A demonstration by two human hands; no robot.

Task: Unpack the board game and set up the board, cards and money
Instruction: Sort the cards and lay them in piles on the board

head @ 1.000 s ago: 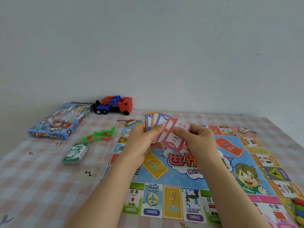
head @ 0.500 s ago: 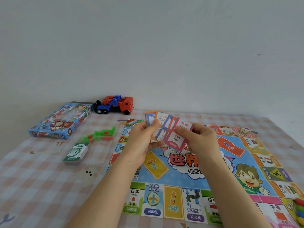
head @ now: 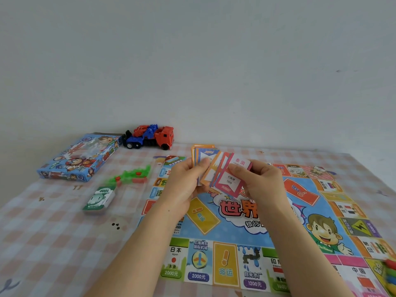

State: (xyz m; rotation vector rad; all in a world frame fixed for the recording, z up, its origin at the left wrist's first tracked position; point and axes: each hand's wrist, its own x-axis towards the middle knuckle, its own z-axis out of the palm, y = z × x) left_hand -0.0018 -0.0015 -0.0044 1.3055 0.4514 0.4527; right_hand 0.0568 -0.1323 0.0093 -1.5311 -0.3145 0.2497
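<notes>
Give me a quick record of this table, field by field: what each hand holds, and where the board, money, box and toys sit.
left hand: holds a fan of cards
right hand: pinches the front pink card
board: unfolded flat on the tablecloth, under both hands
money stack: left of the board, green 1000 note on top
game box: far left, lying flat
toy truck: by the wall, right of the box
green plastic pieces: between box and board
</notes>
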